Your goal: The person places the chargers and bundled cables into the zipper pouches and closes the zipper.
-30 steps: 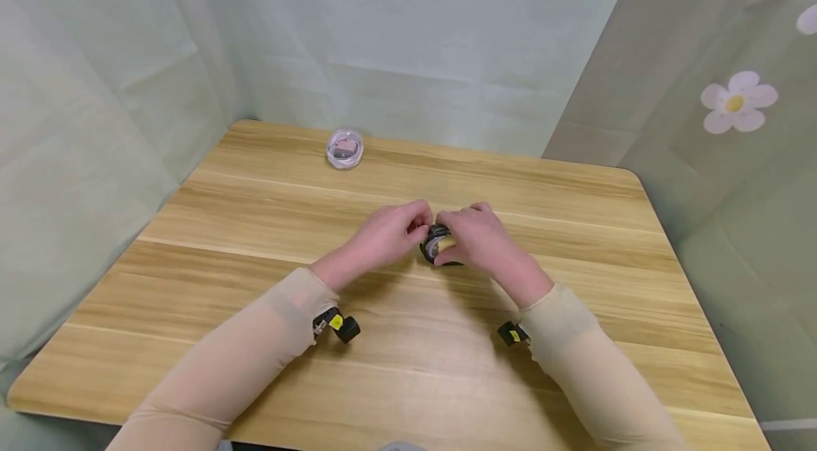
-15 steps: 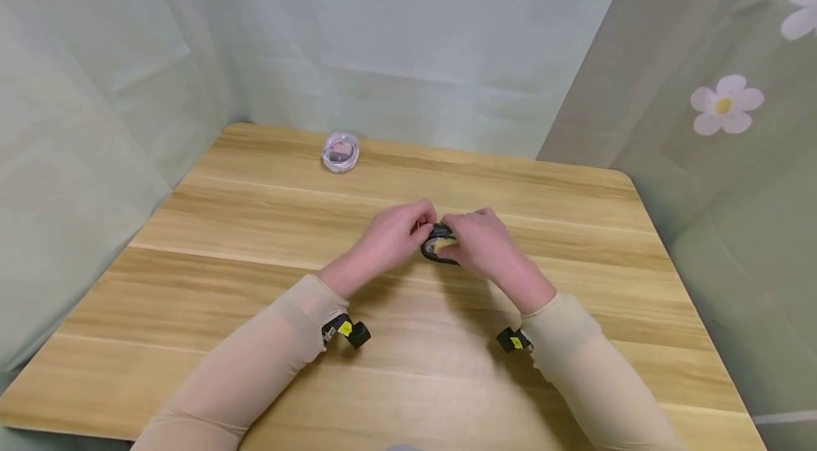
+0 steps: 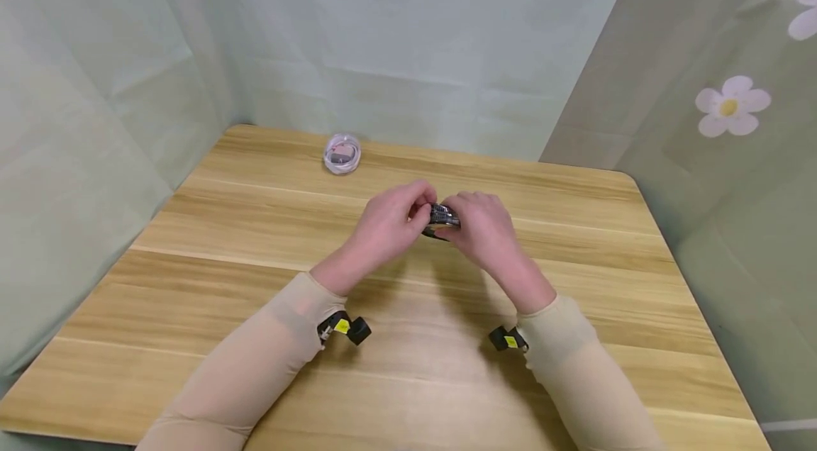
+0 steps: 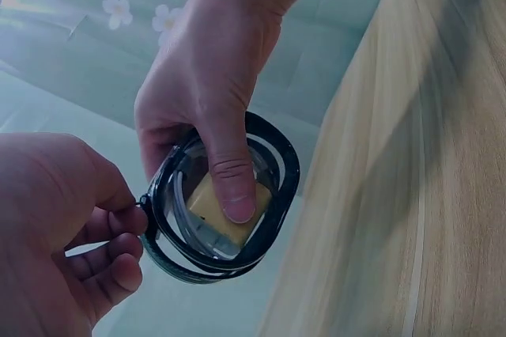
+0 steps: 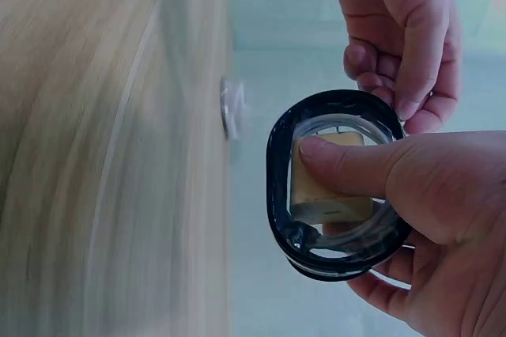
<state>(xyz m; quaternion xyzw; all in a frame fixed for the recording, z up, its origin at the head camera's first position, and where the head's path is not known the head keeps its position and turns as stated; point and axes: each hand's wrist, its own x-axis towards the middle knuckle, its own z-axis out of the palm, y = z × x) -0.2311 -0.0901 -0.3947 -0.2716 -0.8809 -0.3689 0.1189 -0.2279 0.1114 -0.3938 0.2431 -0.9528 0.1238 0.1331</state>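
A small round clear pouch with a black rim point(image 5: 277, 187) is held up over the table between the two hands. Inside it show a yellow block point(image 5: 312, 191) and a coiled pale cable point(image 4: 183, 210). My right hand point(image 3: 486, 230) grips the pouch, its thumb across the clear face over the block and the other fingers behind. My left hand point(image 3: 386, 218) pinches a small dark zipper pull point(image 4: 145, 201) at the rim between thumb and forefinger, the remaining fingers curled. From the head view, the pouch point(image 3: 440, 217) is tilted nearly edge-on, partly hidden by the fingers.
Another round, clear, pale-rimmed pouch point(image 3: 342, 154) with something pink and grey inside lies near the table's back edge, left of the hands. Pale curtains point(image 3: 408, 47) hang close behind and beside the wooden table point(image 3: 223, 245). A small camera point(image 3: 359, 330) juts from each sleeve.
Both hands have moved slightly away from the body with the pouch. It has tilted so its black edge, rather than its clear face, shows in the head view.
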